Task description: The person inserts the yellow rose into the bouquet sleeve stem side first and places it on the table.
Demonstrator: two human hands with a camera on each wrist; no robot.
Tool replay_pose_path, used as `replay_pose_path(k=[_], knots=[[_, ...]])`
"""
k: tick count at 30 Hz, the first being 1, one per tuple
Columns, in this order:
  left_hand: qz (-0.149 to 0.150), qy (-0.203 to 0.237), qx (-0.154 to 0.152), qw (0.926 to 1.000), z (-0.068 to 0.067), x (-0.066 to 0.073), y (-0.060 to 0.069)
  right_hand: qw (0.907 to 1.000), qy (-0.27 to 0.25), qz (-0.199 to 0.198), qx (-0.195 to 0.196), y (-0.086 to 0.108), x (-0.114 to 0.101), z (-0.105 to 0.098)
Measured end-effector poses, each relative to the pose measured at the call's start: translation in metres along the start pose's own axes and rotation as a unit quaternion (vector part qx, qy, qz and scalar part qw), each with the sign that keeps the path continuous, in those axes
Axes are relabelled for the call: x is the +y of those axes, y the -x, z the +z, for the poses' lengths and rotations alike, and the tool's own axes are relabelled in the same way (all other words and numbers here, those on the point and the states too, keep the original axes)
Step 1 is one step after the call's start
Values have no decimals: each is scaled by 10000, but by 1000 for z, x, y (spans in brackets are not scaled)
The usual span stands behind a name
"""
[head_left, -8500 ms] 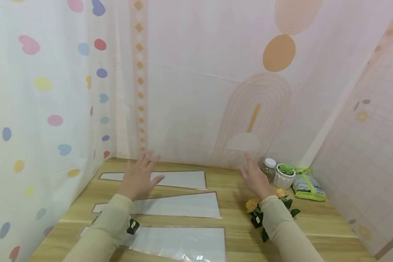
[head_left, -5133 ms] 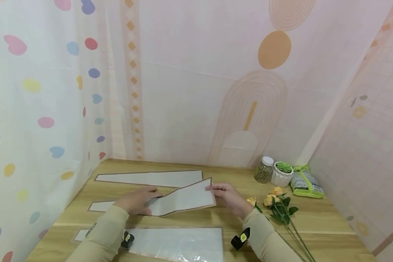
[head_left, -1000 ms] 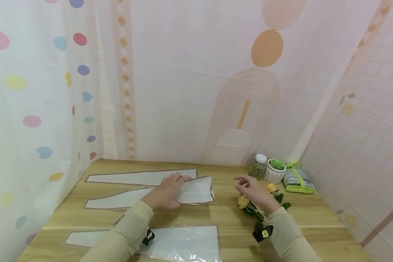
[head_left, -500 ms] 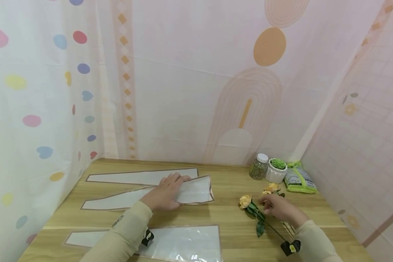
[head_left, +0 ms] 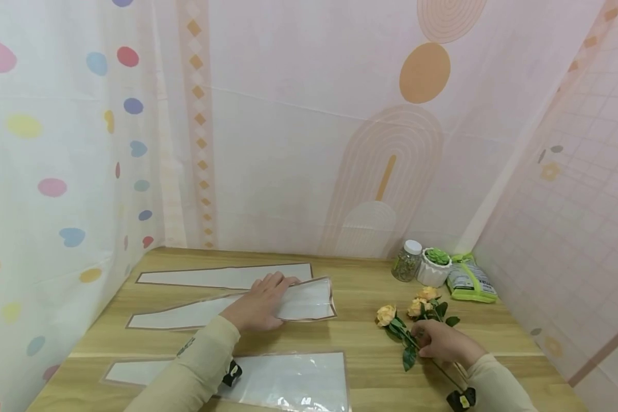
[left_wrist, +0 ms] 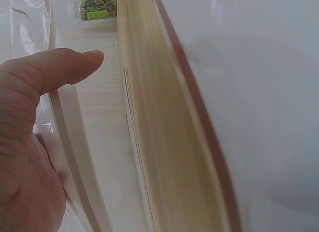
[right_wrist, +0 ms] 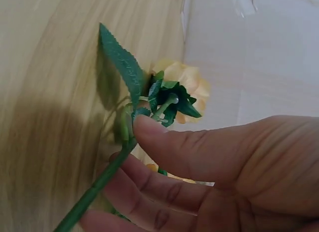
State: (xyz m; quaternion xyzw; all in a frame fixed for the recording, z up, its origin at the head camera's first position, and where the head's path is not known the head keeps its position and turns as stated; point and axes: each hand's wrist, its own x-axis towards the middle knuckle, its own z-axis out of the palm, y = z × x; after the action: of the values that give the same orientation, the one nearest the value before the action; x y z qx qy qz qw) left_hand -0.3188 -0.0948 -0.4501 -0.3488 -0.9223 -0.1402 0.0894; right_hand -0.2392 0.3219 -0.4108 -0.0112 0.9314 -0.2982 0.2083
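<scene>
My left hand (head_left: 257, 303) grips the middle one of three tapered white flower sleeves with brown borders; this sleeve (head_left: 309, 300) bulges at its wide right end, where the mouth gapes. In the left wrist view the thumb (left_wrist: 65, 67) lies along clear plastic; the other fingertips are hidden there. At the right, my right hand (head_left: 445, 341) pinches the green stem of a yellow-orange rose (head_left: 386, 315) between thumb and fingers. The right wrist view shows the stem (right_wrist: 94, 189) passing by the thumb tip, with the bloom (right_wrist: 192, 85) beyond. More roses (head_left: 419, 306) lie just behind that hand.
One flat sleeve (head_left: 268, 276) lies at the back and another, shiny sleeve (head_left: 298, 377) at the front of the wooden table (head_left: 368, 377). At the back right stand a lidded jar (head_left: 407, 263), a potted succulent (head_left: 435, 269) and a green-grey packet (head_left: 471, 280). Curtains enclose the sides.
Earlier the right hand lifted the sleeve's wide end; then it moved right to the roses and now pinches one stem. The left hand slid right along the sleeve and has stayed there since.
</scene>
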Motion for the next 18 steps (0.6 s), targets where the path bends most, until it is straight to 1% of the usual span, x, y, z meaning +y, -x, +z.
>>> replay_pose_path(k=[10, 11, 12, 13, 18], knots=[[-51, 32, -30, 10000, -2, 3, 1, 9991, -401, -100, 1, -1, 6, 4], [-62, 13, -42, 10000, -2, 3, 1, 9990, -424, -132, -31, -3, 8, 3], [-69, 14, -49, 10000, -3, 3, 0, 9989, -379, -235, -128, -9, 17, 3], [-64, 22, -48, 10000, -3, 4, 0, 9989, -397, -225, -140, -10, 18, 2], [-10, 23, -46, 10000, -3, 6, 1, 9978, -453, -440, -207, -8, 16, 0]])
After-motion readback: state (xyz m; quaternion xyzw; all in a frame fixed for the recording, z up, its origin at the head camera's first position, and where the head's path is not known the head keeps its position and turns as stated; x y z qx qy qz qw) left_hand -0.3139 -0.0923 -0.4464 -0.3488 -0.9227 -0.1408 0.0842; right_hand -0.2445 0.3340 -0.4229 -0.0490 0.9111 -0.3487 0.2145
